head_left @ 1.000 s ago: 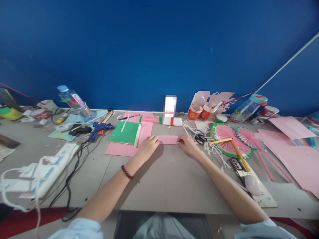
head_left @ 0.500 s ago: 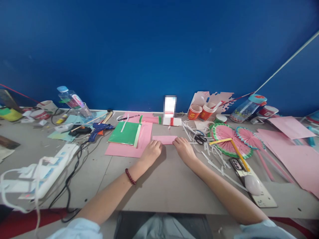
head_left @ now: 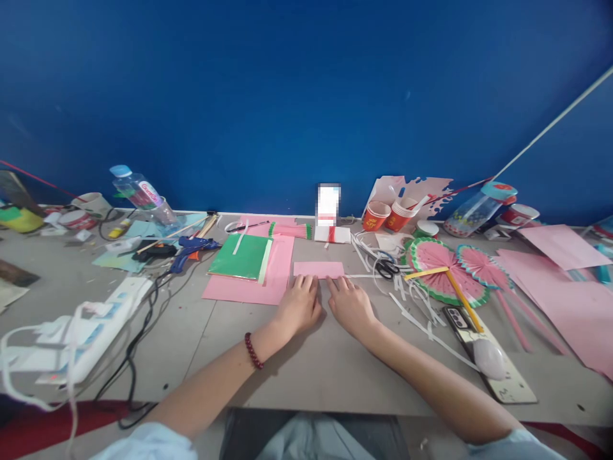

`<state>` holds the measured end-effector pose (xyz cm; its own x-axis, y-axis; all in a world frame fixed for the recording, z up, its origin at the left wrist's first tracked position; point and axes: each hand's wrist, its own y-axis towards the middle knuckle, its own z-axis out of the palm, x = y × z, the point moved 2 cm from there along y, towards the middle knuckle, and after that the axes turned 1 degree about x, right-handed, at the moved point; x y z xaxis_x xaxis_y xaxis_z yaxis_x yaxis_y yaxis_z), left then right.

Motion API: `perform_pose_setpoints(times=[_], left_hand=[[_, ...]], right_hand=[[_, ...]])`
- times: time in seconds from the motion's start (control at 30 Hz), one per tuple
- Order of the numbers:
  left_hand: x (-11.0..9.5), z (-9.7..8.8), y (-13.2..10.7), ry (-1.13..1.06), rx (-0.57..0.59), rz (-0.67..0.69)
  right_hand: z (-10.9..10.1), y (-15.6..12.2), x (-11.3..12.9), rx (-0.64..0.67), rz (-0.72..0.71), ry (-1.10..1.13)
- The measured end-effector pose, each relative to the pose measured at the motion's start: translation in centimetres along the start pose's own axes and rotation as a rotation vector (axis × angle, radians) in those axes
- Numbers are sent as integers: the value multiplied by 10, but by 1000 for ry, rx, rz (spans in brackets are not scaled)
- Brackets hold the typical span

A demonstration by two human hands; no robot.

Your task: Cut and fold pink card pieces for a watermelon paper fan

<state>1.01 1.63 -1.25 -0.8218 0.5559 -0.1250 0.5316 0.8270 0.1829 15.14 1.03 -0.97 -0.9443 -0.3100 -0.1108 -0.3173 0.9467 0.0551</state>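
Note:
A small folded pink paper strip lies flat on the grey table in front of me. My left hand, with a red bead bracelet on its wrist, rests palm down with its fingertips on the strip's near edge. Beside it, my right hand lies flat too, fingers stretched to the same edge. Both hands sit close together near the strip's middle and hold nothing.
A green sheet on larger pink paper lies to the left, with a blue glue gun and a power strip. To the right are scissors, white paper strips, watermelon paper fans, red cups, a phone.
Both hands slid inward from the ends of the pink strip toward its middle and drew back a little toward me. The strip now shows in full beyond the fingertips.

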Motion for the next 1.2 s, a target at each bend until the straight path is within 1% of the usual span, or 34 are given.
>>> perform_pose_setpoints(times=[0.33, 0.53, 0.77, 0.9, 1.1, 1.2], left_hand=[[-3, -5, -1, 5, 32, -3], [-2, -1, -3, -45, 2, -23], [-6, 1, -1, 61, 15, -20], [-7, 1, 0, 87, 21, -12], [-7, 0, 0, 15, 16, -48], [-8, 2, 0, 1, 9, -45]], right_hand=[[1, -3, 2, -10, -18, 7], [3, -4, 7, -10, 1, 24], [2, -3, 7, 6, 14, 5], [2, -3, 8, 6, 11, 13], [3, -2, 5, -21, 9, 28], [2, -1, 3, -12, 24, 37]])
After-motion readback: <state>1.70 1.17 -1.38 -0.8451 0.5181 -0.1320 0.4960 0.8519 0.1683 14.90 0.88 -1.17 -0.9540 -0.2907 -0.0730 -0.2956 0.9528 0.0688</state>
